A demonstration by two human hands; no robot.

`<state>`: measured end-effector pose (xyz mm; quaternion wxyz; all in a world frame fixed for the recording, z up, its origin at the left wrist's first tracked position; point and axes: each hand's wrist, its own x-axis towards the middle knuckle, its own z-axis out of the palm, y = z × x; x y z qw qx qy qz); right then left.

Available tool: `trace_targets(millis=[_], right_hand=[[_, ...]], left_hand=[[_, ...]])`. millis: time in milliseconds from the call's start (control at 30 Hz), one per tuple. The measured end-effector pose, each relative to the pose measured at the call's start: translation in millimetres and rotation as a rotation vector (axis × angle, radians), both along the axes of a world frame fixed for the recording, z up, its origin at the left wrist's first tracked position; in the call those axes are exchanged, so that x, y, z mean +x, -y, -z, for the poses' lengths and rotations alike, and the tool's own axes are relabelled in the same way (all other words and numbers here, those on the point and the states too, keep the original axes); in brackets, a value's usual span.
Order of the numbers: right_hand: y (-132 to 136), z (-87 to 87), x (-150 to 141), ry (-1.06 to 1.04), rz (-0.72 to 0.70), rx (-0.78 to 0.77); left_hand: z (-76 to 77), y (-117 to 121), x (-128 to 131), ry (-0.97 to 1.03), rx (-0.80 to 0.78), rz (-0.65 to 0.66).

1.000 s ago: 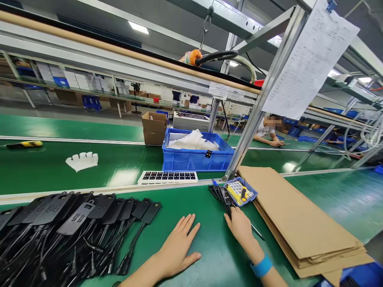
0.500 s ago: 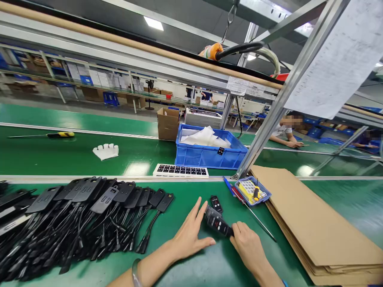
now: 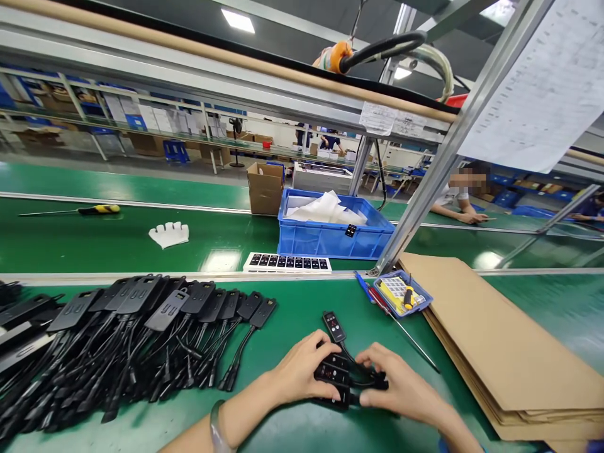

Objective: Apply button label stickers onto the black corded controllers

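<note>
Directly on the near side of the blue crate (image 3: 325, 240), the left hand (image 3: 297, 371) is closed around a small group of black controllers (image 3: 334, 374), thumb on the near edge and fingers on the far one, a hold that probably keeps their flat bodies lined up together. The right hand (image 3: 406, 385), a little farther right on that same near side of the crate, is curved with thumb and fingers apart around the dark cables (image 3: 372, 380) of that group; whether it grips them firmly I cannot tell. One hand at the bodies and the other at the leads likely stops the cords from straying. A single controller (image 3: 335, 326) lies face up between the group and the crate, its buttons easy to see. On the tabletop (image 3: 287, 434), left of the crate and nearer the person, a big pile of controllers (image 3: 136, 296) has its bodies toward the far side and its cords trailing nearer, which seems meant to make each body easy to pick out. Just in front of the crate lies a strip of labels (image 3: 289, 263); to its near right sits a small blue tray (image 3: 418, 308), apparently kept within reach, and beyond that, stacked cardboard sheets (image 3: 491, 340).
</note>
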<state>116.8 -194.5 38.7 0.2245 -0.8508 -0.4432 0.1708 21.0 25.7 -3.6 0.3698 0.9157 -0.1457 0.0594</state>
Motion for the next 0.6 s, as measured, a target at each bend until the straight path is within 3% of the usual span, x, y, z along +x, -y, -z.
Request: trace_targets(millis=[100, 233, 367, 500, 600], right_hand=[[-19, 0.1, 13, -0.019, 0.086, 0.093], [-52, 22.3, 18, 0.09, 0.127, 0.137], [-63, 29.4, 13, 0.073, 0.078, 0.163], [-48, 17.2, 10, 0.017, 0.039, 0.176], [-31, 6.6, 1, -0.074, -0.005, 0.169]], left_hand=[[0.8, 0, -1, 0.035, 0.036, 0.147], [-2.2, 3, -5, 0.057, 0.08, 0.217], [-4.4, 5, -7, 0.074, 0.054, 0.172], [-1.0, 6, -7, 0.1, -0.02, 0.024], [3.1, 4, -5, 0.129, 0.007, -0.088]])
